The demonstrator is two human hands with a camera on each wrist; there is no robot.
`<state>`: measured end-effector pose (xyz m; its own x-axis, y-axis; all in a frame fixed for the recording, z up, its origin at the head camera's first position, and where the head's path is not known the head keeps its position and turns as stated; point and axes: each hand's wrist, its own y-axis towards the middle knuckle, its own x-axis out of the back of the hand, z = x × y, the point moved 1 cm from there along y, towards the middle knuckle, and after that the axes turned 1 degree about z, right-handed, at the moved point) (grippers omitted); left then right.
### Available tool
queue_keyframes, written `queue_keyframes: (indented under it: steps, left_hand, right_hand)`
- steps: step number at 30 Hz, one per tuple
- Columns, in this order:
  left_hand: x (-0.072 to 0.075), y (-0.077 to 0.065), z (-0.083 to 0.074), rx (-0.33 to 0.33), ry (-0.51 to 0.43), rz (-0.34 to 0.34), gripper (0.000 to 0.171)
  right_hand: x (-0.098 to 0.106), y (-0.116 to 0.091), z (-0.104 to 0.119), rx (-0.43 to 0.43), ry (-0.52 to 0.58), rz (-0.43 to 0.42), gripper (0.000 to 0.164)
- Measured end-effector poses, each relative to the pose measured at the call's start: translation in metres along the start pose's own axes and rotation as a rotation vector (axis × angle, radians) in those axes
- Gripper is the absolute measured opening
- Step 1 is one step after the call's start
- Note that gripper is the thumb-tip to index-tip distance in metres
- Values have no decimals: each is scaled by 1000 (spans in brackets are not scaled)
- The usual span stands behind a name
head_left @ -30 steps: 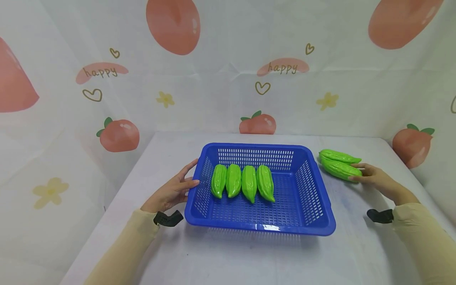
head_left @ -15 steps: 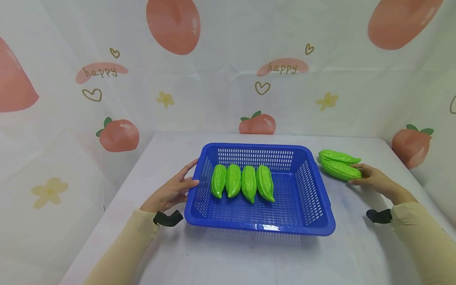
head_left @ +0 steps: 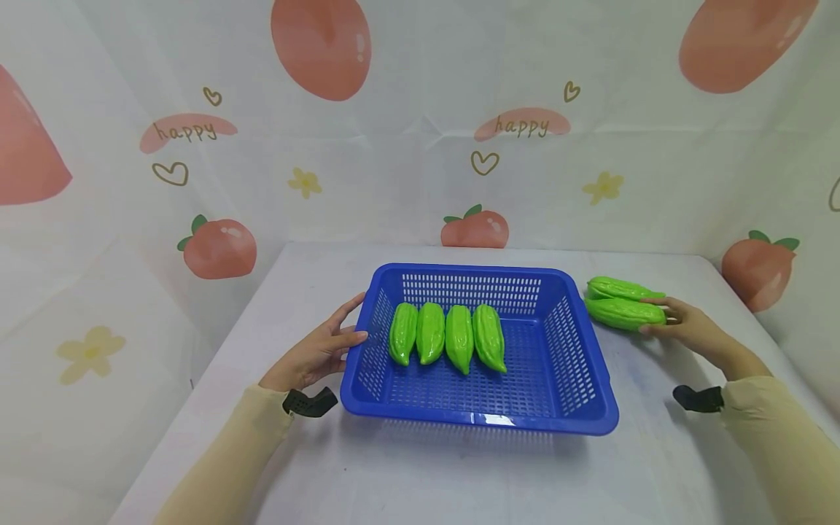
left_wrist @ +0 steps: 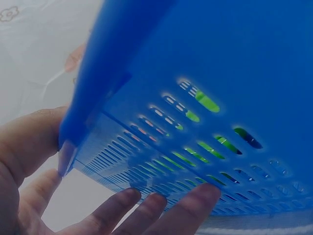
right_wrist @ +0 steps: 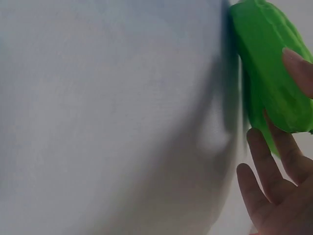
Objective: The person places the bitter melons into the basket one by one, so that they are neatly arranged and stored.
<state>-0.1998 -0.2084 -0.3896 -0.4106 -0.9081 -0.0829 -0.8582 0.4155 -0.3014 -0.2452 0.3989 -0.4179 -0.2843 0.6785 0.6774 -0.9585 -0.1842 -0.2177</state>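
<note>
A blue plastic basket (head_left: 528, 368) stands mid-table with several bright green bitter melons (head_left: 459, 339) lined up in its left half. My left hand (head_left: 315, 354) holds the basket's left side, thumb at the rim; in the left wrist view the fingers (left_wrist: 193, 208) spread along the slotted outer wall. Right of the basket two more bitter melons lie side by side. My right hand (head_left: 702, 339) pinches the right end of the nearer bitter melon (head_left: 623, 313) between thumb and fingers. The farther bitter melon (head_left: 620, 289) lies just behind it, partly covered by it in the right wrist view.
The white tabletop (head_left: 459, 485) meets a hanging white cloth (head_left: 394, 197) printed with peaches, hearts and flowers. Black straps (head_left: 311, 402) sit on both wrists, at the ends of cream sleeves (head_left: 223, 456). The basket's right rim is close to the two outer melons.
The nearer bitter melon on the right has turned slightly and shifted left toward the basket, with my right hand at its end. My left hand and the basket stay in place.
</note>
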Motion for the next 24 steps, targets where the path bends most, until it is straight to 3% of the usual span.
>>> queue_keyframes:
  steps: [7,17,24]
  left_hand:
    - [1,2,1,3,3,-9,77]
    - [1,1,2,2,9,-13,78]
    - [1,1,1,13,1,-18,79]
  right_hand:
    - [1,-2,12,55,50,-52,70]
    - [1,-3,31,71,100,-87,68]
    - [3,-3,39,128,97,-192,53]
